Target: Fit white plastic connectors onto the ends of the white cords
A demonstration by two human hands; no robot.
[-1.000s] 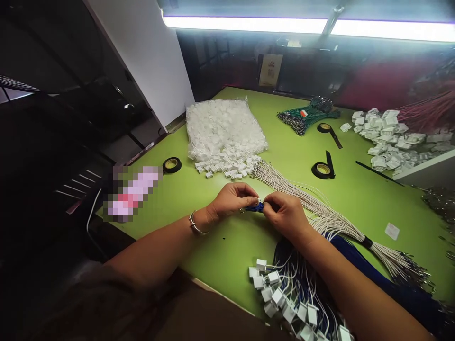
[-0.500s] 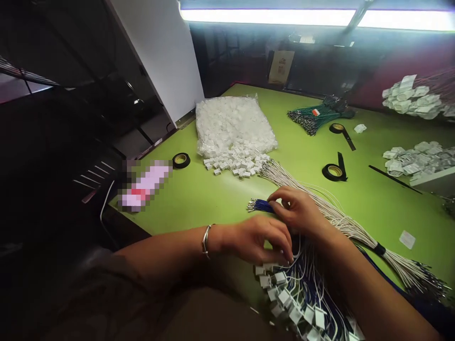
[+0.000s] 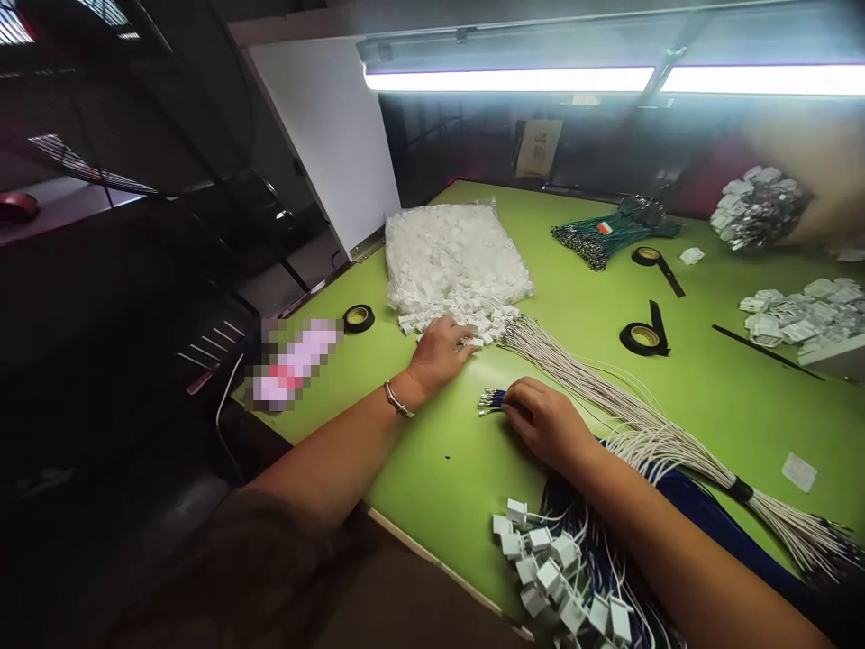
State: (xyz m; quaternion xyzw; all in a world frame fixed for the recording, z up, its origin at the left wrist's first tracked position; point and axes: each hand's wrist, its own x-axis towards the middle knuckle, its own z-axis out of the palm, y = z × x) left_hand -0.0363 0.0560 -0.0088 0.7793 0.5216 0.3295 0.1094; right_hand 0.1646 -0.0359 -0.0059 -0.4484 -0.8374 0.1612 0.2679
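Note:
My left hand (image 3: pixel 438 357) reaches to the front edge of a pile of white connector housings (image 3: pixel 496 317). Its thumb and fingers close around one white connector housing (image 3: pixel 474 342) there. My right hand (image 3: pixel 546 422) pinches a small bunch of blue wires (image 3: pixel 496 397), whose metal terminals stick out to the left of the fingertips. Below my right forearm hangs a cluster of white connectors (image 3: pixel 550 577) fitted on white and blue wires. Beyond that hand a long bundle of white wires (image 3: pixel 595 374) runs diagonally across the green table (image 3: pixel 419 469).
A clear bag of housings (image 3: pixel 452 252) lies behind the pile. Black tape rolls (image 3: pixel 359 317) lie left and right. Green wires (image 3: pixel 601 236) sit at the back. At the right are more white connectors (image 3: pixel 801 311) and a co-worker's blurred arm (image 3: pixel 821 171) beside a connector bunch.
My left hand has moved away from the wired connectors, up and left to the loose housings. The right hand keeps its hold on the blue wires. A blurred arm has appeared at upper right.

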